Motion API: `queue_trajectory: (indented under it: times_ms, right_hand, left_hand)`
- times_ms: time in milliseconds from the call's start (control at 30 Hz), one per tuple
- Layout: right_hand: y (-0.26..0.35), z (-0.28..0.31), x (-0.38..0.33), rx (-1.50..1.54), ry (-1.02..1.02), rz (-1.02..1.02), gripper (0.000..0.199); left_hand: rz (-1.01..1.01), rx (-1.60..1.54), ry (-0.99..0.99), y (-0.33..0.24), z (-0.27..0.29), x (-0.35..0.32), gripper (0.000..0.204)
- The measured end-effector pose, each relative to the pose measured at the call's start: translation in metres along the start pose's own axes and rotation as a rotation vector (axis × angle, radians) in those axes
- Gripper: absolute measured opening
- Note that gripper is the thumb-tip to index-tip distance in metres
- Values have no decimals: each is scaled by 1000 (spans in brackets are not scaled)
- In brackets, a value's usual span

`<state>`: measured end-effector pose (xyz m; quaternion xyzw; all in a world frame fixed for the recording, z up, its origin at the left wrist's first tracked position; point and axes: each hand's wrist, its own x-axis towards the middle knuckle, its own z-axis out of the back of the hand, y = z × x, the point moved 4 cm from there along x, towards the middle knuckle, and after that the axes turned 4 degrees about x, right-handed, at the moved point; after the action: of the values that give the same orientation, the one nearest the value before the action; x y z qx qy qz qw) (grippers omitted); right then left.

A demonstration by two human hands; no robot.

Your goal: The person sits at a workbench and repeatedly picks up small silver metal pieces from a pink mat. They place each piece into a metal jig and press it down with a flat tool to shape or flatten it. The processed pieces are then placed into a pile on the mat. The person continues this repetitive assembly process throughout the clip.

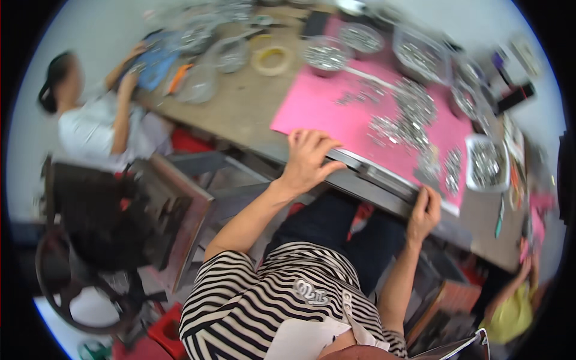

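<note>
My left hand (307, 157) rests on the near edge of a pink mat (327, 102), fingers curled over the table's metal edge (384, 183). Further right, my right hand (425, 211) grips that same edge near the mat's corner. Piles of small silvery metal parts (408, 117) lie scattered across the mat. Neither hand holds a loose part.
Metal bowls of parts (326, 56) and clear trays (485, 163) ring the mat. A roll of tape (271, 59) lies on the wooden table (240, 105). A person in white (102, 123) sits at the left; another in yellow (510, 312) at lower right. A dark chair (90, 222) stands left.
</note>
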<state>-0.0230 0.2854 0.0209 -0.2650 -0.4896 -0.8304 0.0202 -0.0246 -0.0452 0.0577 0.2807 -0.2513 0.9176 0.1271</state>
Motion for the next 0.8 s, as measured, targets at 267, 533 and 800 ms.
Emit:
queue_trajectory:
  times_ms: [267,533,800]
  right_hand:
    - [-8,2,-2,113,-14,-18,15]
    - [-2,-3,3,13,67,56,15]
    - [2,17,-16,-547,1,250,19]
  left_hand:
    - [-62,-27,128,2,35,-4,43]
    - [-366,-326,321,-103,-3,46,37]
    - [-332,-51,93,-97,-80,21,32]
